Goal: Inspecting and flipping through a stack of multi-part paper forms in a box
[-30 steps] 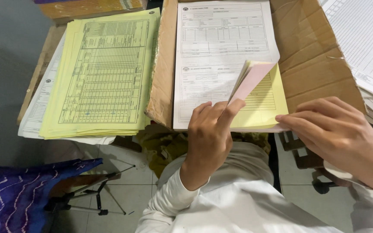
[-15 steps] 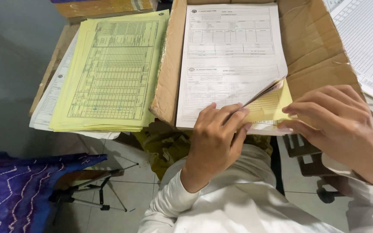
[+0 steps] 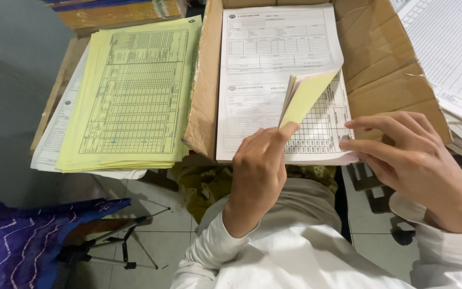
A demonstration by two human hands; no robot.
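Two hands: left hand point(image 3: 258, 171) pinches lifted yellow sheet point(image 3: 305, 96) on white form stack point(image 3: 274, 59); right hand point(image 3: 418, 166) spread, fingertips on stack's edge. One yellow pile point(image 3: 135, 91) beside.

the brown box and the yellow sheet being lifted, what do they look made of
The brown box: looks like corrugated cardboard, matte, with creases and a worn, frayed edge. The yellow sheet: thin matte paper, likely a carbonless copy page; it curls where the left hand lifts it from the white forms.
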